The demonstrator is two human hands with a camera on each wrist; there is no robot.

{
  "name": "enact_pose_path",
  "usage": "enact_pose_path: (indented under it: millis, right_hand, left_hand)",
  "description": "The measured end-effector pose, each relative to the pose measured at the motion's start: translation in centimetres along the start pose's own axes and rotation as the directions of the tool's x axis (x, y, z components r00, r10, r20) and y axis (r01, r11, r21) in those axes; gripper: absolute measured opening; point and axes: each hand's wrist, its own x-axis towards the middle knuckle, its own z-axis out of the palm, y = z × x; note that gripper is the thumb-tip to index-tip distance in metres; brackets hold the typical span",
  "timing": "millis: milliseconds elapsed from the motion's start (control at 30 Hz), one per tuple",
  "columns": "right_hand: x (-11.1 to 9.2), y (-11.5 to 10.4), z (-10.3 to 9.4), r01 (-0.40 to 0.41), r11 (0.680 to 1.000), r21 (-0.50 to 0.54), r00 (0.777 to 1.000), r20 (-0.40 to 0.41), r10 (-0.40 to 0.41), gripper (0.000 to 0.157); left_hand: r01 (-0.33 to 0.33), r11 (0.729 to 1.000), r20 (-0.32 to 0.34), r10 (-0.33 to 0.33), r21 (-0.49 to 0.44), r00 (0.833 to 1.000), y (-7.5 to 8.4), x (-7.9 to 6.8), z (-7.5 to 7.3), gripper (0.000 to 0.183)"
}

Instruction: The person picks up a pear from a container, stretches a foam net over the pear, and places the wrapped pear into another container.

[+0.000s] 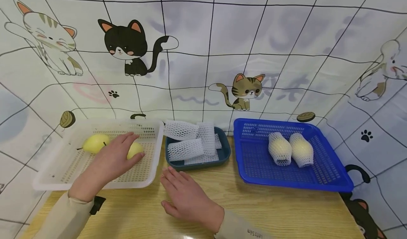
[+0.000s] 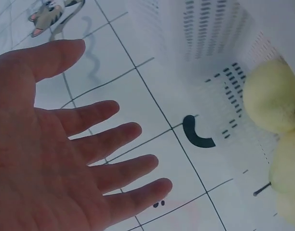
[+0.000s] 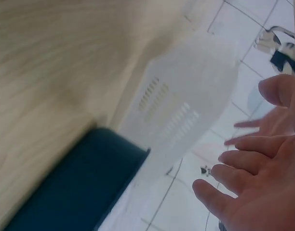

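My left hand [image 1: 116,156] hovers over the white basket [image 1: 155,165], fingers extended and nothing in its palm. Beneath it are yellow-green pears: one pear [image 1: 95,143] lies left of the hand, and another pear [image 1: 136,149] is partly covered by it. The left wrist view shows the pears [image 2: 273,96] close together, beside the spread fingers. My right hand [image 1: 189,198] is above the table in front of the small teal basket [image 1: 226,150], holding nothing, its fingers nearly straight. White foam net sleeves [image 1: 186,149] lie piled in that teal basket.
At the right stands a blue basket [image 1: 254,165] with two pears in foam nets, one net-wrapped pear [image 1: 279,149] beside the other [image 1: 301,150]. All three baskets stand on a wooden table [image 1: 286,210] against a cat-patterned cloth [image 1: 190,69].
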Motion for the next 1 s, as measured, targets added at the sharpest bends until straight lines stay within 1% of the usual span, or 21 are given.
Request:
enact_pose_path:
  millis: [100,200,400,567,633,700,800,900,967,1000]
  right_hand:
    - [0.7,-0.8,0.8,0.028,0.999,-0.017,0.999,0.022,-0.027,0.068]
    - [1.2,-1.4,1.3,0.027,0.999,-0.017,0.998,0.049,-0.026,0.074]
    - [2.0,-2.1,2.1,0.008,1.0,-0.026,0.997,0.079,-0.006,0.08]
    - [2.3,-2.4,2.4,0.0,0.999,-0.039,0.988,0.154,0.006,0.081]
    - [2.4,-2.5,2.4,-0.002,0.999,-0.046,0.984,0.176,0.01,0.081]
    - [2.4,-2.6,2.4,-0.005,0.999,-0.05,0.984,0.18,0.014,0.081]
    - [2.3,-2.6,2.4,-0.005,0.998,-0.056,0.986,0.168,0.014,0.08]
    - [2.3,-2.6,2.4,-0.002,0.998,-0.059,0.988,0.154,0.011,0.079]
    - [2.3,-2.6,2.4,-0.004,0.998,-0.063,0.988,0.154,0.013,0.079]
    - [2.4,-2.6,2.4,-0.003,0.998,-0.067,0.988,0.151,0.013,0.079]
  left_hand:
    - [0.006,1.0,0.014,-0.006,0.028,1.0,-0.9,0.5,0.1,0.064]
    - [0.007,0.998,0.03,-0.008,0.064,1.0,-1.8,1.0,0.5,0.068]
    - [0.022,0.993,0.107,-0.035,0.118,0.994,-3.3,2.5,1.4,0.079]
    - [0.018,0.988,0.173,-0.044,0.151,0.984,-4.5,3.8,1.6,0.081]
    - [0.018,0.988,0.208,-0.051,0.154,0.977,-4.9,4.2,1.6,0.082]
    - [0.013,0.989,0.255,-0.051,0.148,0.966,-5.2,4.8,1.8,0.082]
    - [-0.006,0.99,0.318,-0.039,0.139,0.947,-5.5,5.5,2.1,0.08]
    - [-0.02,0.99,0.362,-0.031,0.137,0.932,-5.5,6.1,2.5,0.079]
    - [-0.017,0.989,0.388,-0.041,0.145,0.921,-5.5,6.5,2.8,0.081]
    - [-0.005,0.99,0.404,-0.055,0.144,0.913,-5.5,6.6,2.8,0.082]
